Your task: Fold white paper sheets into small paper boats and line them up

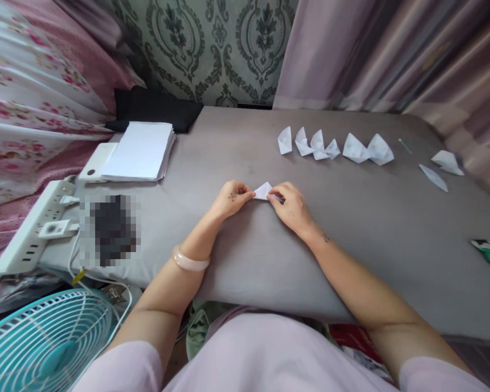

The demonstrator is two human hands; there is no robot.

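A small piece of folded white paper (263, 190), roughly triangular with its peak pointing away from me, is pinched between my two hands just above or on the grey tabletop. My left hand (232, 198) grips its left corner between thumb and fingers. At the right corner, my right hand (291, 207) holds it the same way, fingers curled. Beyond them stands a row of folded white paper boats; among them are a boat at the left end (285, 141) and a larger one at the right (380, 150).
A stack of white paper (141, 152) lies at the back left, near a black cloth (155, 109). A power strip (35, 228) with plugs runs along the left edge, above a turquoise fan (57, 343). Loose folded papers (448, 161) lie at the far right.
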